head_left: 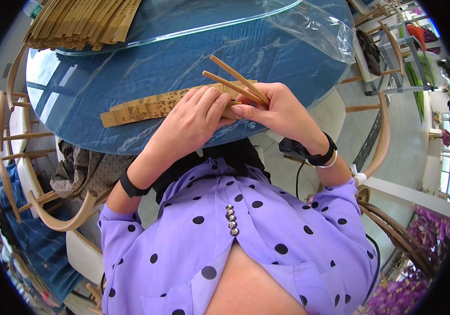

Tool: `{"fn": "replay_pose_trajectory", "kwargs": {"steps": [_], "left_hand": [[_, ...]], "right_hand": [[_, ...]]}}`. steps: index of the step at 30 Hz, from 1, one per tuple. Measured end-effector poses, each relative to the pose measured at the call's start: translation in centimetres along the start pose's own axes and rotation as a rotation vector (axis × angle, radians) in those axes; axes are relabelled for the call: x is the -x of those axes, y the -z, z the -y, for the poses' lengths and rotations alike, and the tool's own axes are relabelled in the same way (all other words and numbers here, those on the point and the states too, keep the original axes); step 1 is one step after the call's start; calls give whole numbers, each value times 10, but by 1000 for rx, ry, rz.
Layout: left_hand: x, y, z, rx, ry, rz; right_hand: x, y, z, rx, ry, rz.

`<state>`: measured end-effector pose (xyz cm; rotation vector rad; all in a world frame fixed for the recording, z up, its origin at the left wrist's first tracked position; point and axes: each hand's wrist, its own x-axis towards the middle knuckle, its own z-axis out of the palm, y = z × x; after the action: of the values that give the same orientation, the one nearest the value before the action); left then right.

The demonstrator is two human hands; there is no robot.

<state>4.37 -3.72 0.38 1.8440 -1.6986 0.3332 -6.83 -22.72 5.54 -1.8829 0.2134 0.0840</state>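
A pair of wooden chopsticks (pixel 238 79) slants up and left out of my right hand (pixel 280 109), which is closed around their lower part. My left hand (pixel 196 116) is closed too, fingers curled and meeting the right fingertips. What it pinches is hidden behind its fingers. Beneath and beyond it lies a long brown paper chopstick sleeve (pixel 141 108) with dark printed marks. That sleeve rests near the front of the blue marbled table (pixel 93 79), and its middle is covered by my left hand.
At the far left is a thick stack of brown paper sleeves (pixel 83 23). A curved glass edge (pixel 183 34) crosses the table beyond my hands. A clear plastic bag (pixel 319 34) lies at the far right. Wooden chairs (pixel 382 136) stand around, one bearing a grey-brown cloth (pixel 86 170).
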Motion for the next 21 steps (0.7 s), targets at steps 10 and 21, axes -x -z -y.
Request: {"fn": "replay_pose_trajectory", "kwargs": {"steps": [10,21], "left_hand": [[2,14,7,25,105,36],[0,15,7,17,85,33]], "right_hand": [[27,17,-14,732,417,-450],[36,23,-12,1140,737,-546]]}}
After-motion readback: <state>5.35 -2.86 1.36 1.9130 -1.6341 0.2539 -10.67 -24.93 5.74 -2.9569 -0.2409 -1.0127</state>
